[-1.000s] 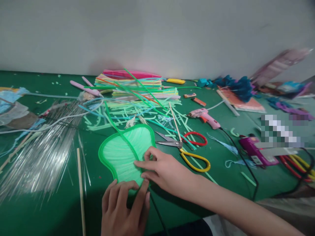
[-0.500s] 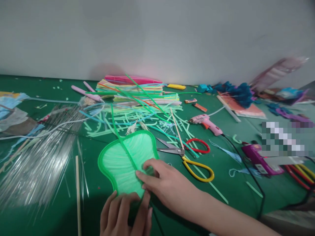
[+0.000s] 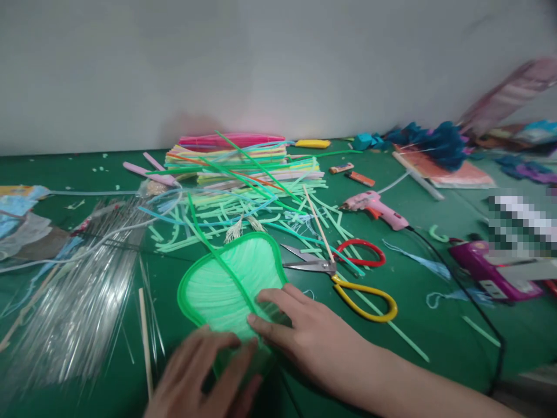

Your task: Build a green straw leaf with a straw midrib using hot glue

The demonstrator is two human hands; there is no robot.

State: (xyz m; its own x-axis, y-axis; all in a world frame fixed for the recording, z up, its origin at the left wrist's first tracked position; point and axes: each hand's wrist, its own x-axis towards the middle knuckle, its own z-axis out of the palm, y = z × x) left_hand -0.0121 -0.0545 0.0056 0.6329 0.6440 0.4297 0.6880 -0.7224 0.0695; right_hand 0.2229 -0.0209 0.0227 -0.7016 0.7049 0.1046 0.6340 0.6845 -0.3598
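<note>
Pinching a strip on a ribbed panel, your right hand bends; left hand, at the near edge, grip unclear.

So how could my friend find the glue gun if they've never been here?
On the green tabletop, find the open scissors with one red and one yellow handle loop. Just beyond lies the glue gun; its pink body and orange trigger set it apart from everything nearby.

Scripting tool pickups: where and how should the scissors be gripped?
Probably best by the yellow handle and red handle, coming from the right: both loops face that way, spread apart, while the open blades point left toward the green panel.
</note>
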